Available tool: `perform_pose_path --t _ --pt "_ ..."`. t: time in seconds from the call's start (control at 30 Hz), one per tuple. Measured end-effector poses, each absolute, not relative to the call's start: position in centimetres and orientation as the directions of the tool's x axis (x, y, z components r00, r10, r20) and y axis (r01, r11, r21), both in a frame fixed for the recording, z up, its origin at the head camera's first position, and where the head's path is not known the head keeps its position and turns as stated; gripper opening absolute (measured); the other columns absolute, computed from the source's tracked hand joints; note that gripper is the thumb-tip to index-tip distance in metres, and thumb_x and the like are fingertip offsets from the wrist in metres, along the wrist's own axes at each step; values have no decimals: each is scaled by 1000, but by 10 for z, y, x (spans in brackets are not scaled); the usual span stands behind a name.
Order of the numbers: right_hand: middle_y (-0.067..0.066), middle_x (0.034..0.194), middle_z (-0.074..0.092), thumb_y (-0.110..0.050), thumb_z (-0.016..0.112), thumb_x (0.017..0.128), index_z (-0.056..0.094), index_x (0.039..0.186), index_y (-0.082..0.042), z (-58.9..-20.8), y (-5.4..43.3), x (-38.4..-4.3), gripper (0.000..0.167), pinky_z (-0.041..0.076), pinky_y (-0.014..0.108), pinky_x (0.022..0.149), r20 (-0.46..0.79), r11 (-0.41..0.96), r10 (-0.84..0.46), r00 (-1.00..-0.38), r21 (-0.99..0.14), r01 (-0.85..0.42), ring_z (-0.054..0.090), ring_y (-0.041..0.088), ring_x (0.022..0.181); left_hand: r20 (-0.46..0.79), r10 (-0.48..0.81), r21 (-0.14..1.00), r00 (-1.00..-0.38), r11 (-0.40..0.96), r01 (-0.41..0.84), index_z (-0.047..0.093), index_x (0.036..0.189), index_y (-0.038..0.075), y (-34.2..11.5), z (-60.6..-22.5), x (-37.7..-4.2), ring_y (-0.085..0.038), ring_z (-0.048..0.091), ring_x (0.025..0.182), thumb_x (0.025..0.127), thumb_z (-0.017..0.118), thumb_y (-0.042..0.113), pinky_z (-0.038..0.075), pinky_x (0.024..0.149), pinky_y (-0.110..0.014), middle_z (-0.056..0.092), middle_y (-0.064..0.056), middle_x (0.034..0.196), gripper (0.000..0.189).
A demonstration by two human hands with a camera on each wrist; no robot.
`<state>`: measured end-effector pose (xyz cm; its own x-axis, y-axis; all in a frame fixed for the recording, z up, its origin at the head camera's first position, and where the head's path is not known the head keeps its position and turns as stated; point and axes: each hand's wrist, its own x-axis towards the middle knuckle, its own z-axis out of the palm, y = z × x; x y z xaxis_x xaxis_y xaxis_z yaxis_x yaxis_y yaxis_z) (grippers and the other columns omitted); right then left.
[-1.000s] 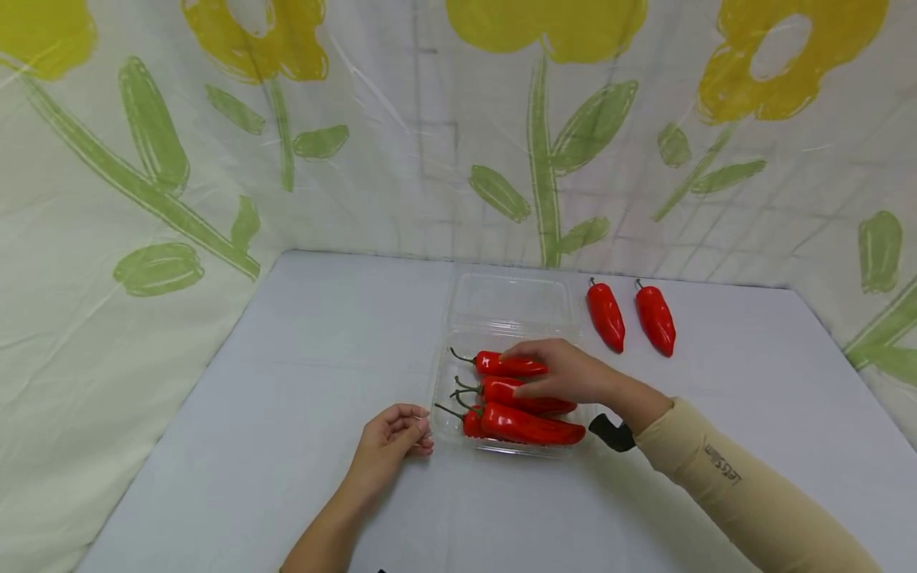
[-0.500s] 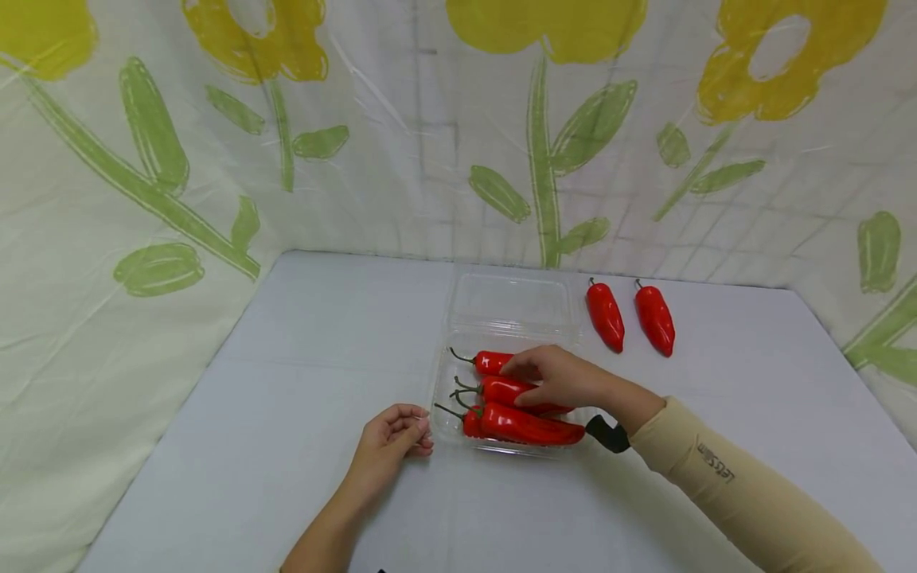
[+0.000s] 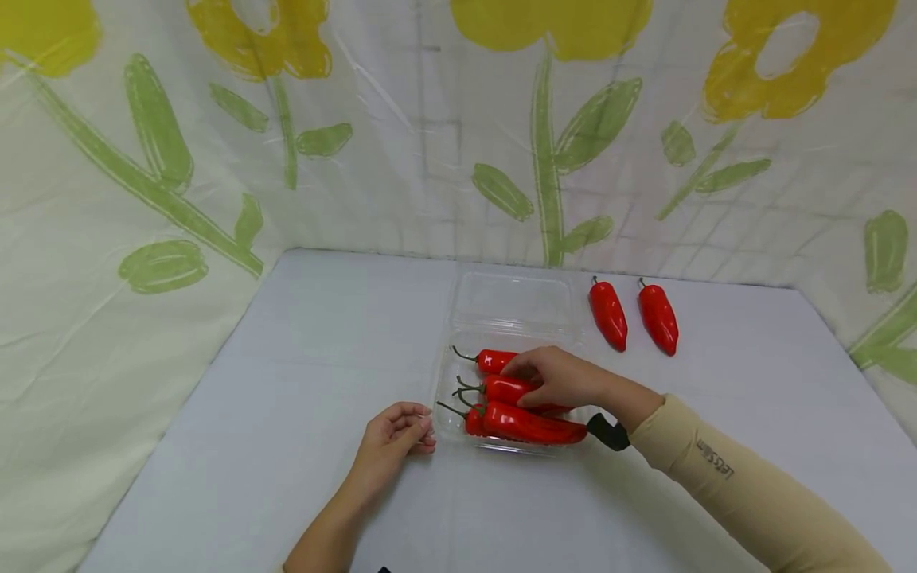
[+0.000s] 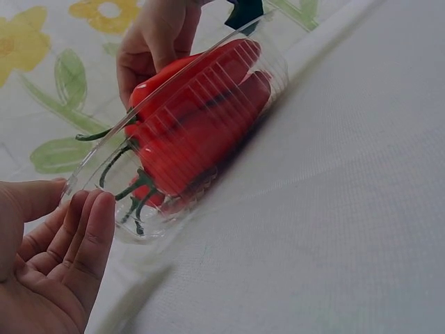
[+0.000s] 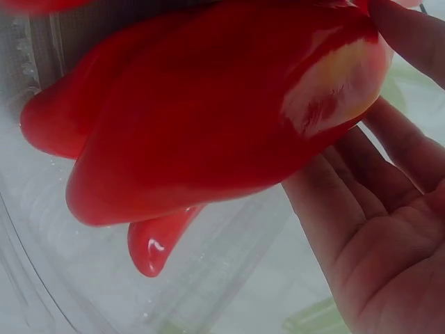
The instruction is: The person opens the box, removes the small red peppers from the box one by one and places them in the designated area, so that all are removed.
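Note:
A clear plastic clamshell box [image 3: 446,382] holds several red peppers with green stems, their stems pointing left. At its left edge, my left hand [image 3: 392,438] pinches the rim between thumb and fingers, as the left wrist view also shows. My right hand [image 3: 566,378] reaches over the box from the right and grips a middle red pepper [image 3: 505,389] with thumb and fingers. In the right wrist view this pepper [image 5: 208,118] lies against other peppers, and a pale yellowish patch shows on it. A front pepper [image 3: 533,424] rests beside it, nearer to me.
The box's clear lid [image 3: 512,298] lies folded back behind it. Two more red peppers, a left one [image 3: 608,314] and a right one [image 3: 658,318], lie on the white table [image 3: 301,342] at the back right. A flower-patterned curtain [image 3: 387,159] hangs behind.
My right hand has come slightly down and toward me, and its fingers sit closer round the middle pepper. The left hand stays at the box's rim.

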<state>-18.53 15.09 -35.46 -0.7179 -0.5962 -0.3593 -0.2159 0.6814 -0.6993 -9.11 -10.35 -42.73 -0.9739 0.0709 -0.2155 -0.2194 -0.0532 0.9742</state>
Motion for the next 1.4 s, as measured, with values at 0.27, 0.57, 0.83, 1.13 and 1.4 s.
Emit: perform_pose_path --t 0.27,0.57,0.83,1.13,1.4 --pt "4 112 63 -9 73 78 61 120 -12 -358 145 -192 44 58 31 76 -354 690 -606 -713 -680 -248 54 19 103 -187 46 981 -981 -50 -189 50 108 -16 -105 -428 -94 -10 62 66 89 57 -2 58 65 -25 59 -5 77 25" --pt "1 110 61 -10 72 80 59 120 -13 -370 137 -177 42 58 33 78 -338 655 -650 -681 -703 -276 53 18 103 -234 -2 972 -972 -28 -234 50 109 -15 -112 -438 -74 -10 61 66 89 57 1 58 63 -24 59 -6 77 27" --pt "1 111 60 -12 71 80 57 120 -13 -364 147 -161 43 58 37 79 -341 667 -639 -690 -692 -276 53 19 104 -295 34 955 -955 -16 -296 48 112 -13 -106 -442 -58 -11 62 70 90 58 8 59 67 -26 59 -7 80 32" --pt "2 116 59 -15 64 87 54 129 -12 -352 152 -178 43 57 32 80 -234 619 -670 -705 -701 -355 53 18 106 -220 31 975 -975 -22 -221 50 110 -15 -104 -432 -81 -10 62 66 88 58 0 58 63 -25 58 -9 79 27" --pt "0 110 63 -19 66 86 56 129 -13 -350 161 -181 44 56 27 78 -204 600 -655 -728 -725 -337 56 16 98 -220 53 975 -974 -29 -222 49 111 -14 -100 -431 -88 -11 62 68 88 58 1 59 65 -25 59 -9 80 28"
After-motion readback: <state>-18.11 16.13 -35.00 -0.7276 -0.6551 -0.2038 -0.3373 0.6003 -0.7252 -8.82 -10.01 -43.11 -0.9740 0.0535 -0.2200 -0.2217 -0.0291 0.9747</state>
